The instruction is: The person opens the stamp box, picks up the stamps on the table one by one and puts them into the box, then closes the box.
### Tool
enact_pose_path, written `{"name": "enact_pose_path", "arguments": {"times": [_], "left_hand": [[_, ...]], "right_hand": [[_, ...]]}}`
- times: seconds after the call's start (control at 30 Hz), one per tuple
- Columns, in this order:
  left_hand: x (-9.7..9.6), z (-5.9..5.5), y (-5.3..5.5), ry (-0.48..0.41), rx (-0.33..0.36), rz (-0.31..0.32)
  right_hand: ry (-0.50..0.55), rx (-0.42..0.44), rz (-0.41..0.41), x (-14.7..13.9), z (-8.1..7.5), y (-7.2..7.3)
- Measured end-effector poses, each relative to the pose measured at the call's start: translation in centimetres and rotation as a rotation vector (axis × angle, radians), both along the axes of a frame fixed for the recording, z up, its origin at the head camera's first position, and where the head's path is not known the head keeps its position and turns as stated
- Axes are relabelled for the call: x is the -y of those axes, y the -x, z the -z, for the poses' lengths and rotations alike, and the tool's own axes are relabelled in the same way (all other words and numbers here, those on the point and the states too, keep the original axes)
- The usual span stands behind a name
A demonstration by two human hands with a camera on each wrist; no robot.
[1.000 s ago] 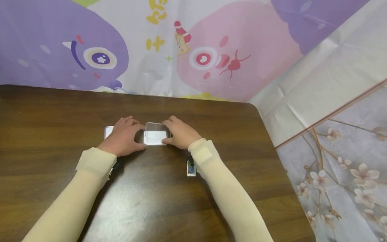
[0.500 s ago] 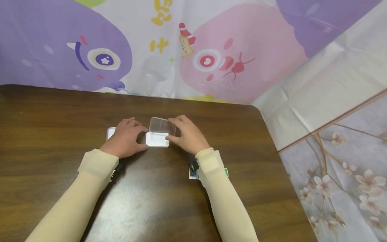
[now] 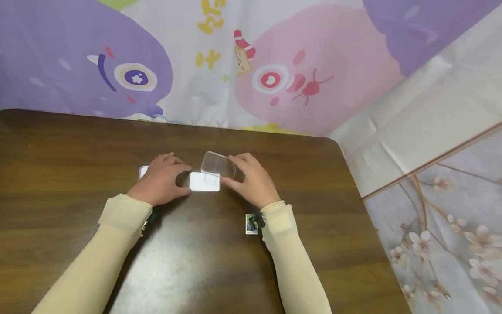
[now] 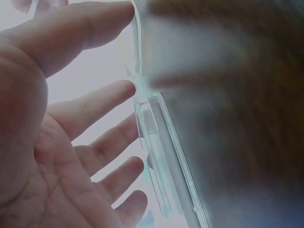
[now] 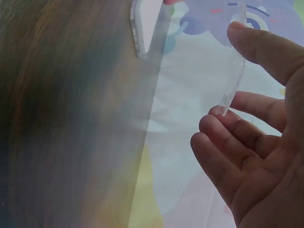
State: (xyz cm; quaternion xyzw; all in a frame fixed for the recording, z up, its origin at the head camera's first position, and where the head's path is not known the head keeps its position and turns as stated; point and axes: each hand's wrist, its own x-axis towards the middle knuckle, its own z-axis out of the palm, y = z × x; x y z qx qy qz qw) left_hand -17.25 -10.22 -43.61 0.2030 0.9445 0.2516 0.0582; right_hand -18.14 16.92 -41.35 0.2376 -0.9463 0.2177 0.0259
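A shallow clear plastic box (image 3: 205,182) with a bright white inside lies flat on the wooden table. My left hand (image 3: 157,181) holds it at its left end, thumb at the near corner and index finger at the far one. Above the box's far right part, my right hand (image 3: 256,184) pinches a clear lid (image 3: 213,162), tilted and lifted off it. In the right wrist view the lid (image 5: 232,88) appears edge-on between thumb and fingers, apart from the box (image 5: 146,23). The left wrist view has my fingertips along the clear edge (image 4: 173,152).
Another white, clear-rimmed case (image 3: 143,171) shows partly behind my left hand. A small picture card (image 3: 249,224) lies by my right wrist, partly covered by the wrist camera. Printed cloth (image 3: 196,100) hangs along the table's far edge.
My right hand has raised the lid and drawn it to the right, so more of the box's white inside shows. The left hand has stayed at the box's left end.
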Motion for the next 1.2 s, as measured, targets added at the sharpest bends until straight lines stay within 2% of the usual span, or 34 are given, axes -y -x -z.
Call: {"name": "enact_pose_path", "arguments": {"times": [0.17,0.4,0.87,1.2], "left_hand": [[0.3,-0.1,-0.2,-0.003,0.002,0.001],[0.0,0.1,-0.3,-0.013,-0.017,-0.015],[-0.4,-0.2,-0.8,0.020,0.003,-0.033],[-0.7,0.0,-0.7,0.021,-0.019,-0.032]], "right_hand": [[0.006,-0.007,0.027,0.3,0.0,-0.1],[-0.017,-0.031,-0.001,0.4,0.1,-0.1],[-0.026,-0.052,-0.009,0.9,0.1,-0.1],[0.000,-0.043,0.021,0.7,0.0,-0.1]]}}
